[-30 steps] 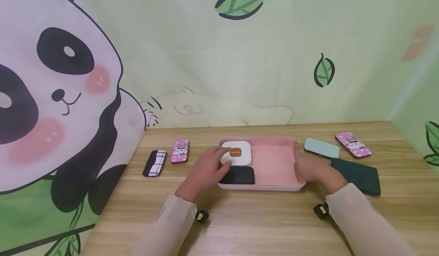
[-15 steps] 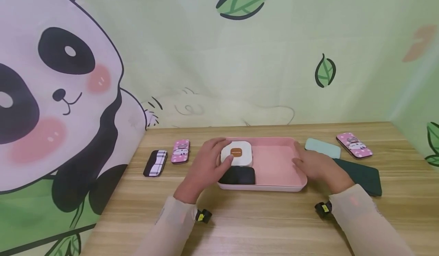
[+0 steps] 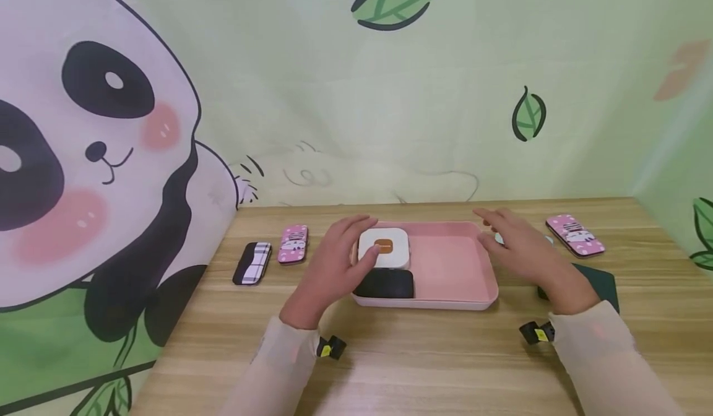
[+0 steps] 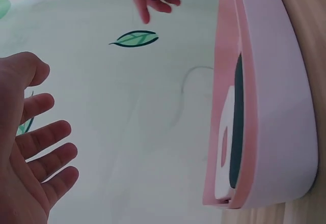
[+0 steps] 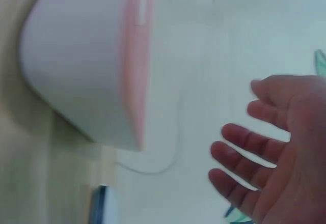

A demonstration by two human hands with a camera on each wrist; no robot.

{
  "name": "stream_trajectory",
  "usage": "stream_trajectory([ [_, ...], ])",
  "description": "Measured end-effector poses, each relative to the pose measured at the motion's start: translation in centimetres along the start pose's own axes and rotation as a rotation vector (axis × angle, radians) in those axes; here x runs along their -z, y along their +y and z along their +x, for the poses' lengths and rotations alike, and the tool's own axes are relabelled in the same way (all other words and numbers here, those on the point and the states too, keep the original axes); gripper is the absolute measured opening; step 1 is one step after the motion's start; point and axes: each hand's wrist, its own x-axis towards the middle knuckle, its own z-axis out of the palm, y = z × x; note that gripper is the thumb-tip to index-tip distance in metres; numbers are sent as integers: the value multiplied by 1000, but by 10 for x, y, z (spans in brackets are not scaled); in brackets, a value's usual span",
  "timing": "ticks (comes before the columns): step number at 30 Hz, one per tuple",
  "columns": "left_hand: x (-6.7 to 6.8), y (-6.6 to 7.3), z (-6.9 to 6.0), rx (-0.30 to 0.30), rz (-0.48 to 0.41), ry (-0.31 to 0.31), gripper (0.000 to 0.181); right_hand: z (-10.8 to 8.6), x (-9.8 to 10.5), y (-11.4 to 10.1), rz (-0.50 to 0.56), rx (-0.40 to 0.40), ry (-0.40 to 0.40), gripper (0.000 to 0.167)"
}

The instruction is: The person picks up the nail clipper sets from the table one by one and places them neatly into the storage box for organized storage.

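A shallow pink tray (image 3: 445, 261) with a white outside lies on the table. In its left part are a white square case (image 3: 398, 258) with an orange-brown label and, in front of it, a dark oblong case (image 3: 384, 284). My left hand (image 3: 338, 264) hovers over the tray's left end, fingers loosely extended and holding nothing; the left wrist view shows this hand (image 4: 30, 147) apart from the tray. Above the right end hangs my right hand (image 3: 526, 252), fingers spread, also holding nothing. It partly hides a mint case (image 3: 500, 239) and a dark green flat case (image 3: 603, 285).
Left of the tray lie a pink patterned case (image 3: 293, 244) and a black-and-white plaid case (image 3: 252, 264). Another pink patterned case (image 3: 575, 236) is at the back right. A printed cloth backdrop (image 3: 334, 94) rises behind the table (image 3: 423, 354).
My right hand has come off the tray's right wall and risen up and to the right. My left hand has lifted slightly. The tray and the cases in it stay put.
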Motion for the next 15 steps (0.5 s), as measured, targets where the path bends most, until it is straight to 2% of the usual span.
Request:
stream_trajectory([
  [8,9,13,0,-36,-56,26,51,-12,22,-24,30,163,252,65],
  [15,21,22,-4,-96,-117,51,54,-25,33,-43,40,288,354,75],
])
